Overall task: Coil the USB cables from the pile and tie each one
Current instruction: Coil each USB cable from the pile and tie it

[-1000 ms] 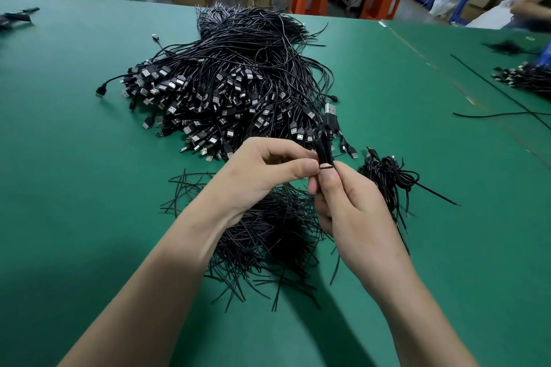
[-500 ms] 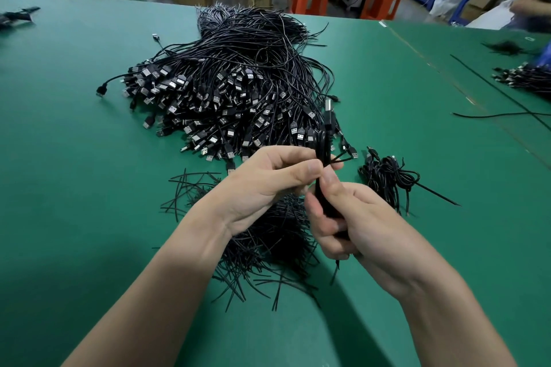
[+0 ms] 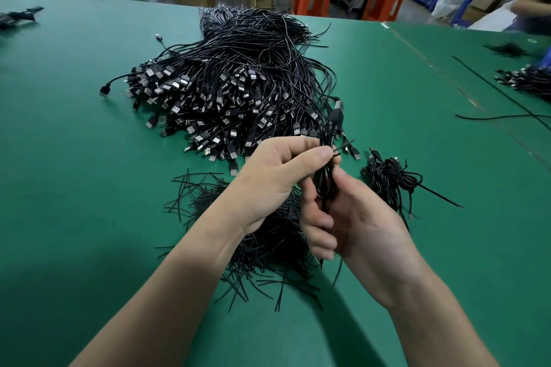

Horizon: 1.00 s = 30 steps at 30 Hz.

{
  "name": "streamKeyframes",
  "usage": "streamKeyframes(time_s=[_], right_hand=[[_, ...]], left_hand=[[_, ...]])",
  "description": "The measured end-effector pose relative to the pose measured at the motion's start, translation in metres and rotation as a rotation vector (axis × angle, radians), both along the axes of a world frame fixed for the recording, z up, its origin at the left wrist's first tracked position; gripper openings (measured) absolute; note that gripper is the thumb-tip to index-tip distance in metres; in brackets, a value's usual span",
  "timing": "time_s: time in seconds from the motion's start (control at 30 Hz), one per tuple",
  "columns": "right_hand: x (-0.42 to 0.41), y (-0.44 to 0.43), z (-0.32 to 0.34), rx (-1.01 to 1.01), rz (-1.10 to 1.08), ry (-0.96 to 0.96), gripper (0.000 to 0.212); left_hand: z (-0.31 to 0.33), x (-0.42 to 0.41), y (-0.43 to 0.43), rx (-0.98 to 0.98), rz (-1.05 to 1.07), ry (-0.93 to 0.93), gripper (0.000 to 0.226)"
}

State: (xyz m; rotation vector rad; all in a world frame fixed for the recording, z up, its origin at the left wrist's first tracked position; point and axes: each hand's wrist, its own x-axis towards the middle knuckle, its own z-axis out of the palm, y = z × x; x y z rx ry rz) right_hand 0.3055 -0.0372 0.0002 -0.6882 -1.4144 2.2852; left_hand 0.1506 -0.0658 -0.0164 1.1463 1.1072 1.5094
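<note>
Head view: a black coiled USB cable, folded into a narrow upright bundle, is gripped by the right hand and pinched with its twist tie by the left hand.

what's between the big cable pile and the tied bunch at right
In the head view, the coiled cable, gripped by left hand and right hand.

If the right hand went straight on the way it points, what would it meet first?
Probably the left hand, which pinches the same coiled cable that the right hand grips, close in front of it. Beyond lies the big cable pile; depth is hard to judge.
</note>
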Motion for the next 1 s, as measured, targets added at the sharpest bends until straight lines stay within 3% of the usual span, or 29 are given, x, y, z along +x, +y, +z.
streamKeyframes(time_s=[0.07,0.17,0.2,0.3,0.43,0.57,0.73,1.0], right_hand=[[-0.001,0.0,-0.003,0.281,-0.191,-0.101,0.037],[0.005,0.005,-0.005,0.836,-0.572,-0.23,0.008],[0.008,0.007,-0.005,0.983,-0.646,-0.243,0.014],[0.015,0.016,-0.001,1.313,-0.672,-0.208,0.022],[0.022,0.03,0.005,1.574,-0.581,-0.206,0.01],[0.023,0.037,0.008,1.704,-0.52,-0.215,0.013],[0.024,0.041,0.009,1.755,-0.49,-0.228,0.012],[0.024,0.037,0.006,1.56,-0.392,-0.171,0.011]], left_hand=[[0.0,-0.001,0.001,0.008,0.015,0.025,0.018],[0.004,-0.003,0.0,0.035,0.034,0.114,0.026],[0.005,-0.004,-0.001,0.025,0.029,0.135,0.026],[0.006,-0.006,-0.002,-0.026,-0.012,0.196,0.021],[0.011,-0.007,-0.005,-0.103,-0.084,0.204,0.024],[0.011,-0.009,-0.007,-0.148,-0.141,0.21,0.034],[0.011,-0.01,-0.008,-0.194,-0.175,0.192,0.029],[0.011,-0.011,-0.007,-0.251,-0.199,0.15,0.022]])
